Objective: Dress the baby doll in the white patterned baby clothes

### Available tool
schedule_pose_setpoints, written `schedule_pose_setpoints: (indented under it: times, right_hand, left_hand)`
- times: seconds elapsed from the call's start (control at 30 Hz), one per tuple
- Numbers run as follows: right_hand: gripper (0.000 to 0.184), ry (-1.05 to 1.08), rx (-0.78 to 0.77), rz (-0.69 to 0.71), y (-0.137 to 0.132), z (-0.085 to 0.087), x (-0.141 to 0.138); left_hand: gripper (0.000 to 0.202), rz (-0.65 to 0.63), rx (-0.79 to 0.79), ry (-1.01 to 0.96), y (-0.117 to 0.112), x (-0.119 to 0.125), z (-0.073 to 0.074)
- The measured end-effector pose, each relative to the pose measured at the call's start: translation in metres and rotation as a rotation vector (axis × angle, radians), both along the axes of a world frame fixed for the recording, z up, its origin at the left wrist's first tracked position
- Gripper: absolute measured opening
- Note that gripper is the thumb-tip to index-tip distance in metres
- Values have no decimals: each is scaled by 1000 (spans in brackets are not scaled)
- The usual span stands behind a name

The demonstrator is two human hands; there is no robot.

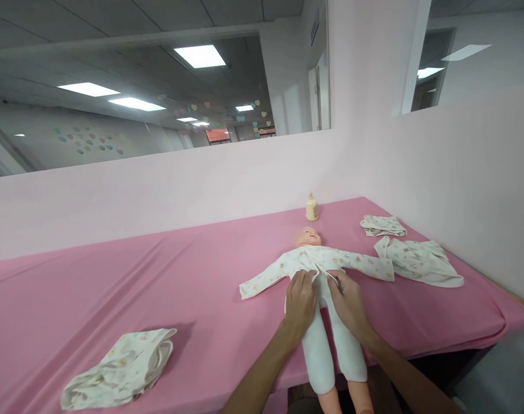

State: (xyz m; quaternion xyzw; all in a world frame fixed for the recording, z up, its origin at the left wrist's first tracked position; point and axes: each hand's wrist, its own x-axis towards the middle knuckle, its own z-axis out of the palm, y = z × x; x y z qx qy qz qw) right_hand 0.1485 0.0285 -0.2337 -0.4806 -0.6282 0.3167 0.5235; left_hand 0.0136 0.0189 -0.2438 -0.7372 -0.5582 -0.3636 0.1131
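A baby doll (307, 236) lies on its back on the pink-covered table, head toward the wall and feet past the front edge. It wears a white printed baby shirt (305, 256) with both sleeves spread wide, and plain white pants (318, 351). My left hand (301, 299) pinches one front edge of the shirt at the doll's belly. Opposite it, my right hand (347, 299) grips the other front edge. The two edges part slightly between my hands. My fingertips are partly hidden by the cloth.
A pale yellow pump bottle (312, 208) stands beyond the doll's head. Folded printed cloth (382, 225) and a loose white garment (421, 261) lie at right. Another folded garment (119, 368) rests front left on the pink sheet (201, 276). Walls border the back and right.
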Motion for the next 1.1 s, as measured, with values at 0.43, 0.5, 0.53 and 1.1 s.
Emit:
schedule_pose_setpoints:
  times: [0.43, 0.5, 0.53, 1.1]
  right_hand:
    - [32, 71, -19, 23, -1, -1, -2]
    - [33, 86, -23, 23, 0, -3, -1]
    - [33, 89, -30, 24, 1, -3, -1]
    - [34, 146, -70, 12, 0, -3, -2]
  left_hand:
    - [22, -69, -308, -546, -1, 6, 18]
    - [23, -83, -344, -593, -1, 7, 21]
    - [25, -89, -356, -605, -1, 7, 21]
    - [26, -86, -309, -576, -2, 10, 17]
